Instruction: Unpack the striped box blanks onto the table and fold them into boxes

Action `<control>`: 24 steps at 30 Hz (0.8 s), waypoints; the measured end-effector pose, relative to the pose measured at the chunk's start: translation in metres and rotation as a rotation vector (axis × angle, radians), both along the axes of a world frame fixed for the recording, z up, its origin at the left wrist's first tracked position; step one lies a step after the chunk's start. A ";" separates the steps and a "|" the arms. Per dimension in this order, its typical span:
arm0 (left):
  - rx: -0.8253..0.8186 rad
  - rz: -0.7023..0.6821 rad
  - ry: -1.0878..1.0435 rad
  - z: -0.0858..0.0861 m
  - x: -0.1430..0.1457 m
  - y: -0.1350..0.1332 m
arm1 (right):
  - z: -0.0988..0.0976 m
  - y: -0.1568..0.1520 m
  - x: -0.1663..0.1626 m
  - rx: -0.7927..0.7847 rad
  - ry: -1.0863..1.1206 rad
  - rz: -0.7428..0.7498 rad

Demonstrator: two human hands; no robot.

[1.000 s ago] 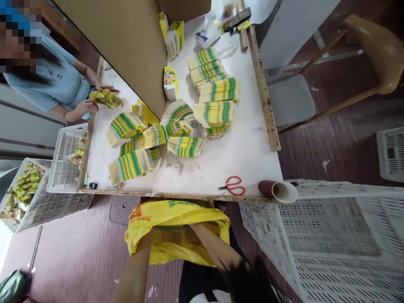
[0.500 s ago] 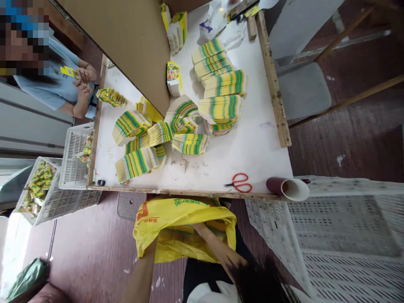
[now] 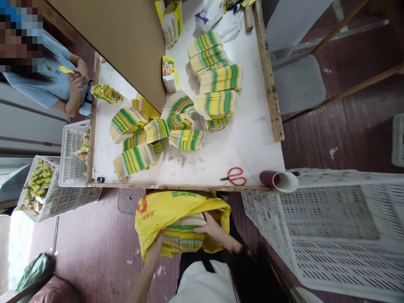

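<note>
At the mouth of the yellow plastic bag (image 3: 170,208), the part-curled right hand (image 3: 208,226) grips green-yellow striped cardboard cartons (image 3: 190,235); the left hand (image 3: 157,244)'s grip is hidden. Uneven squeezing could splay them.

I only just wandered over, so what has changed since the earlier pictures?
The right hand, earlier hidden inside the yellow bag, has drawn back toward its mouth and now touches printed cartons, which have come into clearer view. The left hand is partly hidden. A co-worker's hands have let go of a bundle and hold a yellow piece. The scissors and cup stayed put.
</note>
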State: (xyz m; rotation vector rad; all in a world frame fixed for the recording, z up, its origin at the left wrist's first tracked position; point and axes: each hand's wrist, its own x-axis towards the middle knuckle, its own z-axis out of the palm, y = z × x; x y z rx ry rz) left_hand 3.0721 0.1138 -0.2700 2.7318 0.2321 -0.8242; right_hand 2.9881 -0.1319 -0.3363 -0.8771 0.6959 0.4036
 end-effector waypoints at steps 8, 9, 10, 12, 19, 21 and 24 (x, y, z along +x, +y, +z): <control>-0.446 -0.429 -0.374 0.116 -0.013 -0.069 | 0.065 -0.120 -0.017 0.177 -0.125 -0.040; -0.467 -0.486 -0.421 0.122 0.001 -0.087 | 0.069 -0.135 -0.006 0.131 -0.157 -0.068; -0.498 -0.535 -0.461 0.124 0.017 -0.105 | 0.072 -0.149 0.007 0.083 -0.191 -0.107; -0.544 -0.536 -0.518 0.121 0.050 -0.140 | 0.070 -0.171 0.038 0.024 -0.251 -0.179; -0.629 -0.165 -0.368 0.042 0.109 -0.191 | 0.011 -0.195 0.128 0.029 -0.201 -0.054; -0.643 -0.062 -0.310 0.009 0.120 -0.190 | -0.009 -0.190 0.139 -0.009 -0.126 0.033; -0.684 0.034 -0.214 -0.031 0.144 -0.192 | -0.029 -0.180 0.154 -0.130 -0.092 0.076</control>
